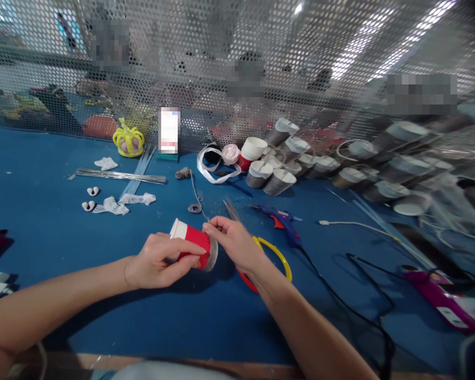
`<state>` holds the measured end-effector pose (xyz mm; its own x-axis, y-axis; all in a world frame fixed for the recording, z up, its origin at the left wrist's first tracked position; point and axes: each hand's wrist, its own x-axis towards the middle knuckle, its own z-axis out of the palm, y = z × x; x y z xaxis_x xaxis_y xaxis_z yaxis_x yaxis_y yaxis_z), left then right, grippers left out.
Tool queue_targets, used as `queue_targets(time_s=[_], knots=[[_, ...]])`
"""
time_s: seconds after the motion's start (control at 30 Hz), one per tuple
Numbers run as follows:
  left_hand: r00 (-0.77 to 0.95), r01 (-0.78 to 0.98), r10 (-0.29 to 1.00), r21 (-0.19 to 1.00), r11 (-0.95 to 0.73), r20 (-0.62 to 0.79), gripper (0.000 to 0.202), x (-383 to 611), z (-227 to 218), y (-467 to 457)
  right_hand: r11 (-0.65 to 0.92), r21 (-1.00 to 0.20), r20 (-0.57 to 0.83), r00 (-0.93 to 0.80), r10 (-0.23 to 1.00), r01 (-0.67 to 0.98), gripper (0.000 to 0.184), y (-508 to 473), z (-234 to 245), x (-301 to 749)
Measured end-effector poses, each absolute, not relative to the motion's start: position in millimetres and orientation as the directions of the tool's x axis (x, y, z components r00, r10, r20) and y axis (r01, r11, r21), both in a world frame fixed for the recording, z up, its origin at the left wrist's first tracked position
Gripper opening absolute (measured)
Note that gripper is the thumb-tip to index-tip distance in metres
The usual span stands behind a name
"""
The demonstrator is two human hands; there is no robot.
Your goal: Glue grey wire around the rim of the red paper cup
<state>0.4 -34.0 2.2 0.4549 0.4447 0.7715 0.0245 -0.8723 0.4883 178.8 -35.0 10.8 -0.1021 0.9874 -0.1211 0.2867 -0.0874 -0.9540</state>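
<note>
My left hand (164,259) is closed around a red and white paper cup (193,240), tilted on its side with the rim to the left. Grey cord is wound about the cup's base end. At that end my right hand (233,240) pinches the grey cord (200,199), which runs back over the table to a small coil (195,208) and a grey bundle (183,173). Under my right wrist lie scissors (275,253) with yellow and red handles, partly hidden by the hand. A blue glue gun (279,219) rests to the right.
Grey-wrapped cups (280,182) crowd the back right before a perforated metal screen (206,63). Wire sticks (121,176), white scraps (113,205) and a yellow crown-like piece (129,140) lie left. A phone (169,131) stands behind. The glue gun's black cable (328,285) trails right near a purple power strip (439,298).
</note>
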Motion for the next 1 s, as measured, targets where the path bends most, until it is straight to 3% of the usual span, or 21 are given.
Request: queue_targets(time_s=[0.63, 1.0], knots=[[0.433, 0.032, 0.499, 0.54, -0.841, 0.751, 0.012, 0.9, 1.6, -34.2, -0.19, -0.967, -0.209, -0.104, 0.972, 0.168, 0.029, -32.5, 6.1, 176.9], [0.428, 0.053, 0.476, 0.504, -0.862, 0.768, 0.012, 1.1, -0.1, -32.5, -0.196, -0.963, -0.222, -0.126, 0.967, 0.187, 0.032, -30.7, 6.8, 175.8]])
